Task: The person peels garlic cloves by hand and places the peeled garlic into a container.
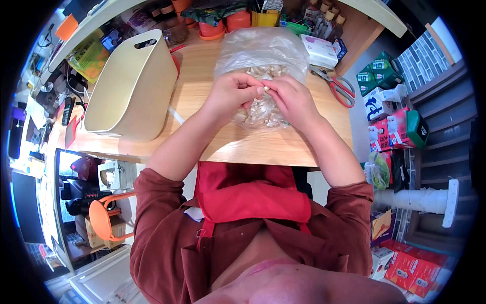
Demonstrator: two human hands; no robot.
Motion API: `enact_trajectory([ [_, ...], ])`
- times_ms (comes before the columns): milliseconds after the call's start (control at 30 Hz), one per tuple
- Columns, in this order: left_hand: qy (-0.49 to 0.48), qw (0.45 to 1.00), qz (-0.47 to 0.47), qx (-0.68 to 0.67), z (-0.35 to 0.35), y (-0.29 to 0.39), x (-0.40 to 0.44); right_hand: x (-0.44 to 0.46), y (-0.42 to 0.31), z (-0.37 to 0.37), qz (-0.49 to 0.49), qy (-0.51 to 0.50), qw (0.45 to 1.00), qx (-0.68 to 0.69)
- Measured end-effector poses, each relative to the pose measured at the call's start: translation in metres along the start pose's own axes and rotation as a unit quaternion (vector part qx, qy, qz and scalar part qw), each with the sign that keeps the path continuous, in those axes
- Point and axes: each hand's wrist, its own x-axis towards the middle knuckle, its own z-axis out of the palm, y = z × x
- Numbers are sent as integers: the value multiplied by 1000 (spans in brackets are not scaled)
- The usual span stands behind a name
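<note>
My left hand [230,95] and my right hand [293,99] meet above the table, both closed with thumbs and fingertips pinched together. Between the fingertips is a small cream-coloured piece [266,88], too small for me to name for sure. Both hands hold it. Just beneath them lies a clear plastic bag [258,48], its mouth spread towards me. Many pale, papery beige pieces [260,112] lie in and on the plastic; the hands hide part of them.
A cream plastic bin [119,96] stands to the left on the wooden table [243,149]. Scissors with red and grey handles [341,92] lie at the right edge, near a white packet [319,50]. Bottles [326,23] and orange pots [237,21] line the back.
</note>
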Motion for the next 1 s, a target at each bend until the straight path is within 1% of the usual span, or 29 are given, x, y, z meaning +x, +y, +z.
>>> enact_trajectory([
  [233, -13, 1000, -10, 0, -1, -4, 1, -2, -1, 3, -27, -3, 1000, -15],
  [433, -11, 999, -7, -38, 1, -2, -1, -1, 0, 1, 48, -6, 998, 46],
  [533, 11, 998, -17, -53, 6, 4, -4, 0, -1, -1, 88, -17, 994, 66],
  [733, 16, 999, -24, -35, 6, 4, -3, 0, -1, 0, 80, -3, 995, 66],
  [1000, 12, 1000, -5, -25, 2, -2, 1, 0, 1, 1, 82, -3, 994, 67],
])
